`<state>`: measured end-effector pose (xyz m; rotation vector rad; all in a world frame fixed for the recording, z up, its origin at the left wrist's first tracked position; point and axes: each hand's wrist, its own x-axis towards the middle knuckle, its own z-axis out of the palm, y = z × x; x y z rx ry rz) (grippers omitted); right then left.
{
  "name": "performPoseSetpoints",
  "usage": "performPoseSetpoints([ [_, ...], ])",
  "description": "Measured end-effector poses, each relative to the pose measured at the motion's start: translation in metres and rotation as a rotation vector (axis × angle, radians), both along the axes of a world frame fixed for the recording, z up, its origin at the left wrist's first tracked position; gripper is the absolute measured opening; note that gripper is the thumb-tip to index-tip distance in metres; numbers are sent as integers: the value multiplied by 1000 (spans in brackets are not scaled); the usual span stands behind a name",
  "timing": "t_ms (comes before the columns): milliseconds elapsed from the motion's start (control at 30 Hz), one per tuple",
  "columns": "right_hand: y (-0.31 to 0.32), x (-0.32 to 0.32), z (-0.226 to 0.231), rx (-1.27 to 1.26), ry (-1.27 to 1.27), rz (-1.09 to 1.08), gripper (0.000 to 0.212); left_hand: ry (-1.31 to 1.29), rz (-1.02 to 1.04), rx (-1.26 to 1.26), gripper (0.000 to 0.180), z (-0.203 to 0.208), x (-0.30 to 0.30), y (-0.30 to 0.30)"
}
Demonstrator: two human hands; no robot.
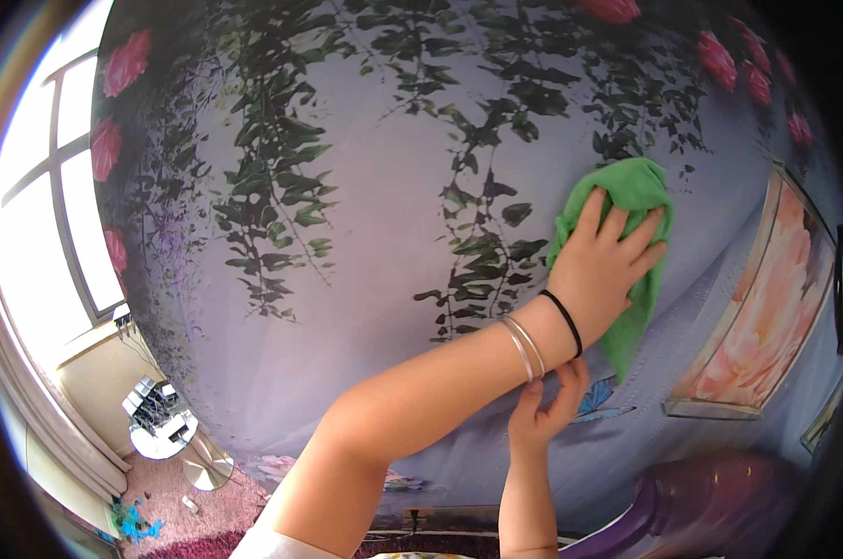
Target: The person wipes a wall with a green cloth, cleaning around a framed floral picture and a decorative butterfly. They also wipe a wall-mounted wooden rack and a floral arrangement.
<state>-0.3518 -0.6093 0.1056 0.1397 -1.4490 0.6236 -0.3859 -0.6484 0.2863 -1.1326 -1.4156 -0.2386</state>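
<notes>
My left hand (608, 265) presses a green cloth (626, 345) flat against the mural-covered wall (375, 214), its fingers spread over the folds. The cloth bunches above the fingertips and hangs to a point below. A black band (563, 321) and silver bangles (524, 349) circle the left wrist. Just under that wrist is my right hand (554, 410), thumb and fingers bent and apart. Its fingertips meet or pass behind the left wrist in this view, and I cannot tell which. Nothing shows in its grasp. Printed vines and a blue butterfly (600, 402) surround the hands.
To the right hangs a framed peony picture (757, 307). A glossy purple piece of furniture (692, 503) curves below it. At lower left stands a small round table (165, 438) carrying several small items, beside a bright window (62, 177) and a pale curtain (58, 410).
</notes>
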Motion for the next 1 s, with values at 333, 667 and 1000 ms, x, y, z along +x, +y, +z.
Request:
performPoseSetpoints([
  [333,-23,-1,3,23,5,1,29,-128,245,420,70,-5,-21,-147],
  [667,-69,-29,2,180,43,64,34,-232,611,681,74,-27,-32,-236],
  [1000,-121,-51,8,183,54,128,40,-170,79,331,70,-22,-34,-186],
])
